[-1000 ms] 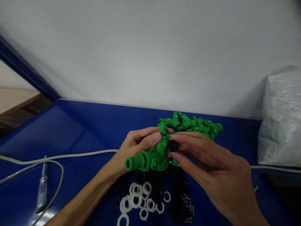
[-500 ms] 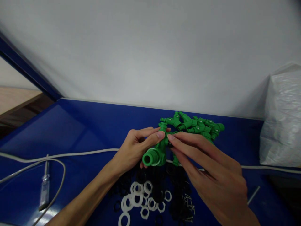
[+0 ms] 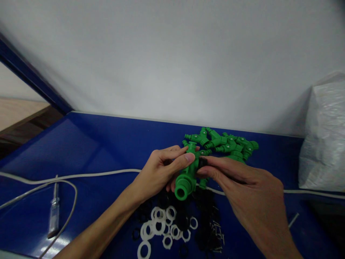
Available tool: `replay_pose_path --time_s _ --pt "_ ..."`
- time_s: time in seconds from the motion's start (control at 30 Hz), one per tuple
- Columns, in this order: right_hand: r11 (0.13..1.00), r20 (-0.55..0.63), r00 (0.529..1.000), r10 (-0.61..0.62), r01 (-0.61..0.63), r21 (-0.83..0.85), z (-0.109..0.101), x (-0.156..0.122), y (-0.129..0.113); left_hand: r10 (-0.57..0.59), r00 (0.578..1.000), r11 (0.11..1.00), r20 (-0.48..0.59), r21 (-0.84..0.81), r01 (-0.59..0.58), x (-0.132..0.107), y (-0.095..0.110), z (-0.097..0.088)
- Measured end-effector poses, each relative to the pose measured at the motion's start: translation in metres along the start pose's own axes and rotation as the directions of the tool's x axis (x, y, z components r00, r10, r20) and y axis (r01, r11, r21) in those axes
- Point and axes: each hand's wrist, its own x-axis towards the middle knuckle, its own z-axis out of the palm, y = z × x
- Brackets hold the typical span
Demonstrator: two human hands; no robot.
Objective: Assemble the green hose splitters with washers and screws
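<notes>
A green plastic hose fitting (image 3: pixel 188 177) with a round open end facing me is gripped by my left hand (image 3: pixel 163 169), thumb on top and fingers behind it. My right hand (image 3: pixel 245 190) pinches a small black knob-like part (image 3: pixel 202 162) between thumb and fingers, against the fitting's right side. Whether that part is seated in the fitting I cannot tell. Just behind my hands lies a pile of similar green fittings (image 3: pixel 228 145).
White rings (image 3: pixel 159 227) lie in front, beside black parts (image 3: pixel 203 230) and small screws (image 3: pixel 217 233). A screwdriver (image 3: pixel 54 212) and a white cable (image 3: pixel 105 175) are on the left. A plastic-wrapped bundle (image 3: pixel 323 144) stands at right, against the wall.
The green fitting has turned and shifted slightly right and down in my left hand. My right fingers have curled into a tighter pinch, and the black part now shows between them.
</notes>
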Motion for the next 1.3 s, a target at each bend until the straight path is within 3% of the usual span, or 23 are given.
replay_pose_path --time_s 0.23,0.47,0.73,0.83,0.97,1.17,1.3 --pt "0.993 -0.026 0.997 -0.068 0.065 -0.102 -0.001 0.000 -0.003 0.009 1.000 1.000 -0.008 0.007 -0.009 0.002 -0.001 -0.001" --pt "0.995 0.088 0.994 0.067 -0.060 -0.075 -0.003 0.003 -0.006 0.078 0.997 0.995 0.012 0.054 -0.079 0.003 -0.004 -0.003" --pt "0.984 0.078 0.988 -0.131 0.140 -0.112 -0.005 0.000 0.000 -0.031 0.999 1.000 -0.027 -0.007 0.030 0.001 0.003 -0.001" --pt "1.000 0.102 0.995 0.008 -0.011 0.025 -0.007 0.002 -0.003 -0.090 0.996 0.995 -0.024 -0.039 0.089 -0.001 0.003 0.000" --pt "0.916 0.247 0.943 0.224 -0.291 0.277 -0.008 0.005 -0.008 -0.103 0.994 0.993 -0.028 -0.051 0.102 -0.002 0.003 0.001" --pt "0.879 0.235 0.939 0.250 -0.322 0.353 -0.008 0.003 -0.004 -0.091 0.991 0.992 -0.099 -0.092 0.082 -0.003 0.010 0.004" --pt "0.850 0.266 0.926 0.270 -0.359 0.387 -0.009 0.002 -0.001 -0.184 0.983 0.957 -0.024 -0.231 0.173 -0.003 0.012 0.002"
